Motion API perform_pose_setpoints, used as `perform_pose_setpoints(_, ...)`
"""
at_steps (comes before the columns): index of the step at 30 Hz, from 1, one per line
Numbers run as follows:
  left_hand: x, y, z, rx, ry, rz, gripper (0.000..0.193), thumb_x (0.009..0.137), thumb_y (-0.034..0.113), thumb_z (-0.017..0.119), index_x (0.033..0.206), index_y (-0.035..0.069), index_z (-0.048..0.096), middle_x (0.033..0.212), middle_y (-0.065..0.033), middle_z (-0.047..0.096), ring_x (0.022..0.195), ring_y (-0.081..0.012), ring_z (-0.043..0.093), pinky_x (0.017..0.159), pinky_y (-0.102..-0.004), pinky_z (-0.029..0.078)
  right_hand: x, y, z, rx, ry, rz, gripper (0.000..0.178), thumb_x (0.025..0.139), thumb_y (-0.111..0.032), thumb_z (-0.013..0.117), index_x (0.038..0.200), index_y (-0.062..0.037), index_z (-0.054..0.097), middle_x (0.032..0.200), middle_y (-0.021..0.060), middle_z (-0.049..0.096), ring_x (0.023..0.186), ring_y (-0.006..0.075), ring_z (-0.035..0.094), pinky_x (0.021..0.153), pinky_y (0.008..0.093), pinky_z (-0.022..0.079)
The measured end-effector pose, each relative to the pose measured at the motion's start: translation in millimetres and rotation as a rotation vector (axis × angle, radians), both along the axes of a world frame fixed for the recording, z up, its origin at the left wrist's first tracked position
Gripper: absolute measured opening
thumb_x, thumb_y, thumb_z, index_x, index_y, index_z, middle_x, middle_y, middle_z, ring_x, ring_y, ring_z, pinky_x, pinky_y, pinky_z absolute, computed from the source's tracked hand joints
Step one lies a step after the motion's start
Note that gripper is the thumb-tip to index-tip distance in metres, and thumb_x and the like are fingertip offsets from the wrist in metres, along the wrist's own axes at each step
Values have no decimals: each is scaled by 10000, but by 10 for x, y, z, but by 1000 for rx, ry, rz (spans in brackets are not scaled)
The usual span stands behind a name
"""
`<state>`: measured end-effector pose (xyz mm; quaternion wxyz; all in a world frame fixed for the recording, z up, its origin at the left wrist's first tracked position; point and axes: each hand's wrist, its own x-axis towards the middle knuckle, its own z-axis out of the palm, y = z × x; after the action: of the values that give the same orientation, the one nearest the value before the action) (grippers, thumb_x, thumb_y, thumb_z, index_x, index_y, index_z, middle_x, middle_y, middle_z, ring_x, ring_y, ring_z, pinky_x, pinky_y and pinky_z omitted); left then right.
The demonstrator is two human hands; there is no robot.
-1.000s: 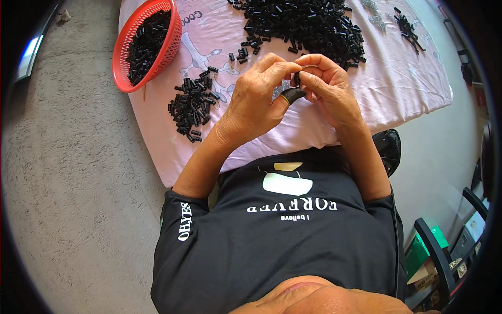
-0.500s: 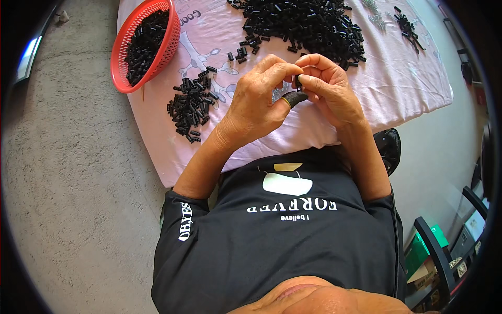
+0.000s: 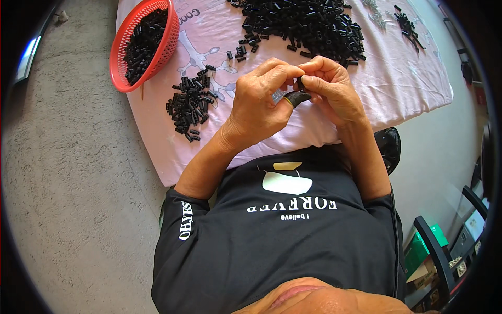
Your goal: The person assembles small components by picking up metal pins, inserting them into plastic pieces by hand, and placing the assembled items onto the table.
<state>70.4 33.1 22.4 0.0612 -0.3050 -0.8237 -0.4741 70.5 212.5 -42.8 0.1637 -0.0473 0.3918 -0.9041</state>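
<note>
The right hand (image 3: 334,93) is pinching a small black piece (image 3: 300,82) between thumb and forefinger. The left hand (image 3: 260,102) is meeting it at the fingertips; whether it is gripping too cannot be told. A black cover (image 3: 298,98) is sheathing the left thumb. Beyond the fingers a heap of black tubes (image 3: 303,29) is spreading over pink cloth (image 3: 402,78); to their left a smaller pile (image 3: 191,102) is lying, and past that a red basket (image 3: 166,55) is holding more.

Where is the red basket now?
The red basket is at the head view's upper left, by the pink cloth's edge, above a pile of black pieces.
</note>
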Motion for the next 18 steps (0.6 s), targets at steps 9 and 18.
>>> perform_pose_setpoints(9,59,12,17,20,23,46,411,626,-114,618,1017,0,676,906,-108,669,760,-219,683,683,-312,554,19,44,41,-42,-43,51,135,900,-29,728,1035,-19,719,919,81,727,634,68,623,560,160,517)
perform_pose_setpoints(18,3,-76,26,-1,10,86,395,645,-112,611,1017,0,679,865,-104,639,729,-210,649,671,-311,536,27,-18,10,-115,-52,39,191,981,-110,649,1136,-11,701,944,97,736,651,77,638,593,162,509)
